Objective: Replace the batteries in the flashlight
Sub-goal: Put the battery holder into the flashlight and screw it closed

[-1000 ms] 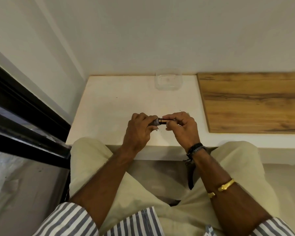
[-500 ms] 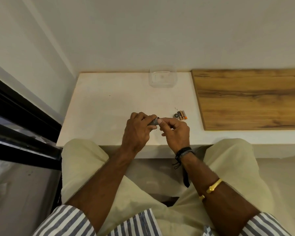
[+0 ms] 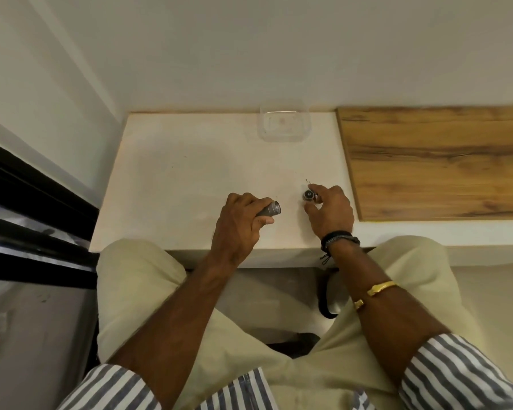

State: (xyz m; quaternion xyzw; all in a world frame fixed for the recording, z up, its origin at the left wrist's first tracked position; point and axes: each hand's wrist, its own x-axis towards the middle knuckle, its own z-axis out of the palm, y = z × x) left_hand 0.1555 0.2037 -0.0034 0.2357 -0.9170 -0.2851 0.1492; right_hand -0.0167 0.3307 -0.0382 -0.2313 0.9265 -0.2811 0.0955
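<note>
Now the left hand (image 3: 240, 226) grips the gray flashlight (image 3: 269, 209) over the white table (image 3: 175, 179), by its near edge. Just right, the right hand (image 3: 332, 213) curls by a small dark cap (image 3: 307, 195); I cannot tell if it holds it.

One flashlight (image 3: 269, 209), one small dark cap (image 3: 307, 195), apparently; one clear container (image 3: 283, 123); one wooden board (image 3: 439, 161).

left hand (image 3: 237, 226) grips flashlight (image 3: 269, 209); right hand (image 3: 332, 211) touches cap (image 3: 307, 195) on table (image 3: 175, 173)
</note>
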